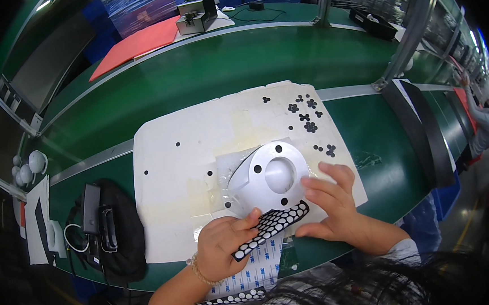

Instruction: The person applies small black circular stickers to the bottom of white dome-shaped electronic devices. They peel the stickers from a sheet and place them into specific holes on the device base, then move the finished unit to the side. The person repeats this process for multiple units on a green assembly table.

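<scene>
Single head cam, fisheye, looks steeply down at the green tabletop (205, 70) from close; own forearms enter at 6 o'clock, rim edges bend.

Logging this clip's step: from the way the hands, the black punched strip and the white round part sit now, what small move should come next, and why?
Probably the right hand should pick one more black dot off the punched strip that the left hand holds, and press it onto the white round part. Its fingertips already rest at the strip's end, and the part carries only a few dots on its rim.
</scene>
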Tool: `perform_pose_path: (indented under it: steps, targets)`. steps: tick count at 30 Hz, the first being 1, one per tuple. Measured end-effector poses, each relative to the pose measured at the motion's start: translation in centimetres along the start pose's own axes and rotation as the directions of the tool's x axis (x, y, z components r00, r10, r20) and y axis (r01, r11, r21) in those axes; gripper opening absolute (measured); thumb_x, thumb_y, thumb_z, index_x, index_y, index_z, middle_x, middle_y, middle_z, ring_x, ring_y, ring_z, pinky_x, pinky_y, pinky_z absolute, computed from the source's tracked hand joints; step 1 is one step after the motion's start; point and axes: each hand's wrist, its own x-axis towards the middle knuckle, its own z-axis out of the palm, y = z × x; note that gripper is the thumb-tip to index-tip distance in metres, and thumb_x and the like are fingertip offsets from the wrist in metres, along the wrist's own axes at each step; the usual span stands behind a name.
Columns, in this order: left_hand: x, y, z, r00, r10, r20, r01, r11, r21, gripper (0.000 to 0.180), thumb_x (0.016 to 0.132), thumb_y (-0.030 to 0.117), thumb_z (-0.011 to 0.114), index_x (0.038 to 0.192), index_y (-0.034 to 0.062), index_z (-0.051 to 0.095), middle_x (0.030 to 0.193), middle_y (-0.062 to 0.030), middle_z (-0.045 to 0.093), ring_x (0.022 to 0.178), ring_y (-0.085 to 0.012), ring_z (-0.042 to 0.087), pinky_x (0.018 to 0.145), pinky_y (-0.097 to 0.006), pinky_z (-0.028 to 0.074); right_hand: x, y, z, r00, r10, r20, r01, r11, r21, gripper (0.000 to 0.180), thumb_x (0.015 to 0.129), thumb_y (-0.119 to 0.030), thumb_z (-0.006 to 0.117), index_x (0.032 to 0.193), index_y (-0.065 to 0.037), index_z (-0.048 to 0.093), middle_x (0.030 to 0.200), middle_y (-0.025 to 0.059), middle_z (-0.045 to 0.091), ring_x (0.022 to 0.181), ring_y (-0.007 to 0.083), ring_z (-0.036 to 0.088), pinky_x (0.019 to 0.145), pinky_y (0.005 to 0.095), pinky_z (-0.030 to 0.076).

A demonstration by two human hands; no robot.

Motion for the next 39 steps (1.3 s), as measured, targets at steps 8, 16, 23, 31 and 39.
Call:
perform_pose_path:
  steps: [8, 16, 23, 31, 39]
  targets:
    - [-0.4, 0.4, 0.8, 0.990, -0.112, -0.088, 0.091, 0.974, -0.208, 0.021, 0.062, 0.001, 0.066, 0.080, 0.0020, 0.056, 0.111, -0.0170, 0.058, 0.070, -0.0245, 0.063, 0.064, -0.032, 0.048, -0.3, -0.8, 1.2, 0.988, -0.150, -0.035, 0.153, 0.983, 0.102, 0.034, 0.069, -0.022, 0.070, 0.098, -0.017, 0.053, 0.089, -0.0047, 0.061, 0.088, 0.0135, 0.051, 0.084, 0.0373, 0.026]
    - [-0.1, 0.7, -0.1, 0.998, -0.022, -0.052, 0.016, 0.992, -0.123, 0.017, 0.070, 0.011, 0.067, 0.075, 0.0027, 0.053, 0.111, -0.0174, 0.058, 0.070, -0.0240, 0.062, 0.063, -0.034, 0.047, 1.0, -1.2, -0.4, 0.986, -0.064, 0.155, 0.030, 0.977, 0.212, 0.030, 0.070, -0.021, 0.069, 0.097, -0.014, 0.060, 0.093, -0.0017, 0.059, 0.095, 0.0169, 0.050, 0.085, 0.0380, 0.028]
    - [0.0, 0.7, 0.2, 0.991, 0.122, -0.046, -0.116, 0.986, 0.117, 0.027, 0.058, 0.001, 0.068, 0.082, 0.0052, 0.057, 0.118, -0.0158, 0.053, 0.072, -0.0257, 0.062, 0.063, -0.035, 0.047, 4.4, -2.8, -0.4, 0.975, -0.151, 0.162, 0.075, 0.915, 0.397, 0.018, 0.071, -0.021, 0.068, 0.085, -0.013, 0.061, 0.109, 0.0010, 0.054, 0.113, 0.0228, 0.042, 0.088, 0.0399, 0.027]
    - [0.5, 0.8, 0.2, 0.982, 0.190, -0.013, -0.183, 0.957, 0.227, 0.020, 0.059, 0.005, 0.066, 0.078, 0.0042, 0.059, 0.113, -0.0133, 0.057, 0.063, -0.0228, 0.059, 0.055, -0.031, 0.046, 4.1, -2.9, -0.5, 0.957, -0.207, 0.206, 0.118, 0.920, 0.375, 0.008, 0.072, -0.015, 0.065, 0.078, -0.014, 0.061, 0.119, 0.0019, 0.050, 0.118, 0.0244, 0.038, 0.090, 0.0415, 0.026]
    - [0.6, 0.5, 0.8, 0.985, 0.171, -0.003, -0.167, 0.964, 0.209, 0.019, 0.059, 0.002, 0.064, 0.077, 0.0019, 0.057, 0.111, -0.0145, 0.058, 0.066, -0.0233, 0.061, 0.059, -0.032, 0.048, 3.0, 2.7, -0.5, 0.970, 0.208, 0.125, -0.242, 0.871, 0.428, 0.008, 0.079, -0.016, 0.061, 0.085, -0.011, 0.061, 0.126, 0.0115, 0.044, 0.122, 0.0316, 0.032, 0.100, 0.0419, 0.023]
